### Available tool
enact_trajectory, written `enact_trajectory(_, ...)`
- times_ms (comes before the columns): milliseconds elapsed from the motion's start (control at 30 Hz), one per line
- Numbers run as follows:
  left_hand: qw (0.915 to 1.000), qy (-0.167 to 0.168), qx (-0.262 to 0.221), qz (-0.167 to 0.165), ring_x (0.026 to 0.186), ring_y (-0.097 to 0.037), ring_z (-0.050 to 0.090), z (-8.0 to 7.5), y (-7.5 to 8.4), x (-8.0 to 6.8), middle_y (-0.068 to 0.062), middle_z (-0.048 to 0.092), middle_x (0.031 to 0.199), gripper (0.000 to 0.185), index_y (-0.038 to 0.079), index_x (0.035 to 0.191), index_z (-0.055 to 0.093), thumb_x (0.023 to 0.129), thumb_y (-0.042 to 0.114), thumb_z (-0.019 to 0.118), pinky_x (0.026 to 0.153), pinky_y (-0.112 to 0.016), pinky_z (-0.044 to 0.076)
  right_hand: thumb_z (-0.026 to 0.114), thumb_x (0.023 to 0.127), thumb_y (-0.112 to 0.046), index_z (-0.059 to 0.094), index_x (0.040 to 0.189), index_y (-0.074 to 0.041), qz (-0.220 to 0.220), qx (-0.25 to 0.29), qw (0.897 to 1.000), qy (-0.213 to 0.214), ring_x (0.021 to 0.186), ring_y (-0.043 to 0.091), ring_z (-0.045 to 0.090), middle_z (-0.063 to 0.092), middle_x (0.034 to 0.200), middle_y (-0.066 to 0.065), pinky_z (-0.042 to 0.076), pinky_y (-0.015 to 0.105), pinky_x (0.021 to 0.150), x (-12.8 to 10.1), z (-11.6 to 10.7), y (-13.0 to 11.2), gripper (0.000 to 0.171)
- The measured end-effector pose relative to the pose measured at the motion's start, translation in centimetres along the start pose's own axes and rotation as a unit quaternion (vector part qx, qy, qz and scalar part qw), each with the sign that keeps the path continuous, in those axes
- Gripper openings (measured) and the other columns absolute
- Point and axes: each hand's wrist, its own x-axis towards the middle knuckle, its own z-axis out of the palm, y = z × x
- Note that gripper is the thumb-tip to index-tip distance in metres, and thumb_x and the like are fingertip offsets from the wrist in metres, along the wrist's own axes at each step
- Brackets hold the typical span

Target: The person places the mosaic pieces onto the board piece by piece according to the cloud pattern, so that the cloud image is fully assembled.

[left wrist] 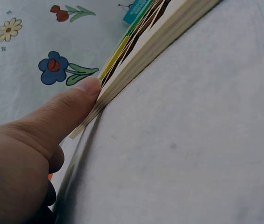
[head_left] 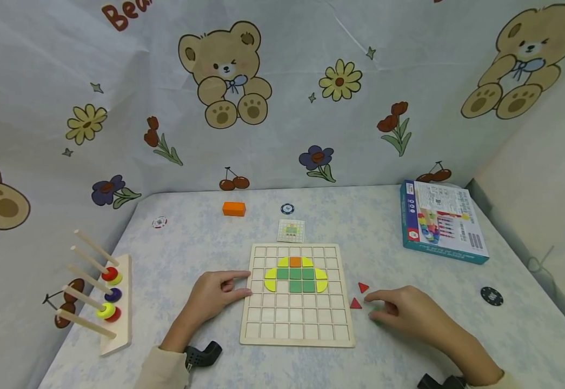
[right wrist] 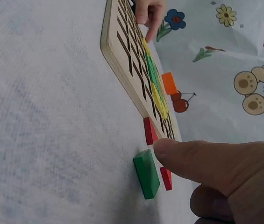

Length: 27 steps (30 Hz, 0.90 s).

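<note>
A wooden grid board (head_left: 298,327) lies on the table, with yellow, green and orange pieces (head_left: 301,273) set in its upper part. My left hand (head_left: 216,294) touches the board's left edge with thumb and index finger. In the left wrist view the thumb (left wrist: 82,91) rests against the board's side. Right of the board, my right hand (head_left: 404,313) is low over the table, thumb and index finger apart. Two red triangles (head_left: 356,303) lie between it and the board. A green block (right wrist: 146,175) is by the right thumb, mostly hidden from the head view.
A small pattern card (head_left: 291,231) lies behind the board, with an orange block (head_left: 234,209) and a dark chip (head_left: 287,208) farther back. A peg rack with rings (head_left: 124,302) stands left. At right are a box (head_left: 445,219) and a black chip (head_left: 492,296).
</note>
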Motion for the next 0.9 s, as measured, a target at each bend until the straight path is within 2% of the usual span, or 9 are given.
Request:
enact_trajectory(133, 1.0, 0.001, 0.001, 0.001, 0.051, -0.002, 0.025, 0.0, 0.0, 0.0, 0.015, 0.033, 0.055, 0.04, 0.034, 0.12, 0.076, 0.083, 0.047, 0.083, 0.058, -0.024, 0.036, 0.081, 0.089, -0.036, 0.078, 0.114, -0.024, 0.031, 0.011, 0.999, -0.022, 0.053, -0.001, 0.034, 0.039, 0.058, -0.017, 0.03, 0.022, 0.05, -0.9, -0.1, 0.6, 0.028)
enact_trajectory(333, 1.0, -0.003, -0.001, -0.005, 0.051, -0.003, 0.025, 0.0, 0.2, 0.0, 0.014, 0.033, 0.055, 0.04, 0.034, 0.12, 0.076, 0.083, 0.048, 0.083, 0.058, -0.025, 0.036, 0.081, 0.088, -0.04, 0.078, 0.118, -0.02, 0.06, 0.016, 0.998, -0.016, 0.053, 0.0, 0.036, 0.041, 0.058, -0.016, 0.03, 0.023, 0.05, -1.4, 0.2, 0.8, 0.036)
enact_trajectory(733, 0.9999, -0.004, -0.005, -0.009, 0.052, -0.003, 0.024, 0.0, 0.1, 0.0, 0.014, 0.033, 0.055, 0.039, 0.037, 0.119, 0.076, 0.083, 0.048, 0.083, 0.058, -0.025, 0.036, 0.08, 0.088, -0.038, 0.077, 0.121, -0.022, 0.074, 0.051, 0.996, -0.016, 0.053, 0.001, 0.034, 0.037, 0.057, -0.016, 0.028, 0.022, 0.05, -2.2, 0.9, 1.1, 0.036)
enact_trajectory(900, 0.9999, -0.005, -0.008, -0.011, 0.051, -0.003, 0.024, 0.1, 0.1, 0.0, 0.013, 0.033, 0.055, 0.039, 0.037, 0.119, 0.076, 0.083, 0.048, 0.083, 0.058, -0.025, 0.036, 0.079, 0.09, -0.037, 0.078, 0.119, -0.024, 0.07, 0.063, 0.996, -0.002, 0.053, 0.0, 0.035, 0.037, 0.057, -0.017, 0.029, 0.022, 0.05, -2.5, 1.1, 1.2, 0.033)
